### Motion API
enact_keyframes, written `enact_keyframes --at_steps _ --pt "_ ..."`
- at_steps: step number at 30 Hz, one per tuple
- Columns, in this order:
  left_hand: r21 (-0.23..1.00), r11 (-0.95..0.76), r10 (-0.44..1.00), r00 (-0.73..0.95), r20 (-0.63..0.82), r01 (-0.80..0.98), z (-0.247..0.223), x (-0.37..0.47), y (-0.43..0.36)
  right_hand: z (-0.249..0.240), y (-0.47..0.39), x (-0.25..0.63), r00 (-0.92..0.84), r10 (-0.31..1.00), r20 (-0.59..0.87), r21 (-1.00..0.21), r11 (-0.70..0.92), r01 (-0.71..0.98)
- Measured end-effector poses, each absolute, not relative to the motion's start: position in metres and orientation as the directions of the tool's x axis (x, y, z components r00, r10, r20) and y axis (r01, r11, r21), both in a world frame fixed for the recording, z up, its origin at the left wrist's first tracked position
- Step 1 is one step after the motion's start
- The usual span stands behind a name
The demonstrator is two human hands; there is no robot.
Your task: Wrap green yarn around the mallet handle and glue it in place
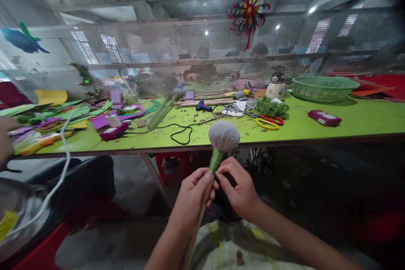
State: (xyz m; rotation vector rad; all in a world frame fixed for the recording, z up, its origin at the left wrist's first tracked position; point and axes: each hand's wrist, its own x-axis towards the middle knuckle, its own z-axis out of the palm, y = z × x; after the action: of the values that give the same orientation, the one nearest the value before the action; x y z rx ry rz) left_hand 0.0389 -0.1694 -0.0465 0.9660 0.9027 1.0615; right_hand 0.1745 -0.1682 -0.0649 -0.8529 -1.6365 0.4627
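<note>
In front of the table edge I hold a wooden stick point(202, 213) topped by a round head of gathered grey cloth point(224, 135). Green string point(216, 159) is wound tightly around its neck, just under the cloth. My left hand point(193, 192) is closed around the stick below the winding, thumb pressed on it. Thumb and forefinger of my right hand point(238, 185) pinch at the lower end of the green string; the tip between them is hidden. The stick tilts slightly, head up and to the right.
On the green table point(363, 122) lie a bundle of green string point(270, 107), scissors point(268, 122), a blue glue gun point(204, 106), a black cord point(182, 135) and a purple box point(324, 118). A green basket point(324, 89) stands behind. Another person's hand point(6, 139) is at far left.
</note>
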Motion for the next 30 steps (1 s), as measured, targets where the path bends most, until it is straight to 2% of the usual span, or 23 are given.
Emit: enact_keyframes --at_steps 7,14,19,23,27,30 --pt "0.916 0.246 0.945 0.288 -0.154 -0.316 -0.053 0.037 -0.162 -0.069 -0.164 0.176 -0.050 0.778 0.627 -0.733 0.611 0.299" --pt "0.888 0.284 0.937 0.302 -0.177 -0.361 -0.059 0.026 -0.154 -0.084 -0.155 0.191 0.003 0.885 0.465 -0.836 0.438 0.330" --pt "0.878 0.279 0.939 0.301 -0.166 -0.388 -0.057 0.009 -0.148 -0.079 -0.148 0.202 -0.032 0.878 0.478 -0.812 0.456 0.365" --pt "0.858 0.262 0.960 0.207 -0.186 -0.442 -0.049 -0.018 -0.134 -0.059 -0.122 0.211 -0.087 0.841 0.534 -0.730 0.510 0.454" --pt "0.823 0.231 0.973 0.111 -0.204 -0.518 -0.039 -0.047 -0.113 -0.026 -0.058 0.222 -0.165 0.779 0.604 -0.477 0.520 0.709" --pt "0.801 0.210 0.973 0.041 -0.227 -0.561 -0.035 -0.058 -0.094 0.000 0.013 0.221 -0.186 0.790 0.585 -0.380 0.469 0.797"
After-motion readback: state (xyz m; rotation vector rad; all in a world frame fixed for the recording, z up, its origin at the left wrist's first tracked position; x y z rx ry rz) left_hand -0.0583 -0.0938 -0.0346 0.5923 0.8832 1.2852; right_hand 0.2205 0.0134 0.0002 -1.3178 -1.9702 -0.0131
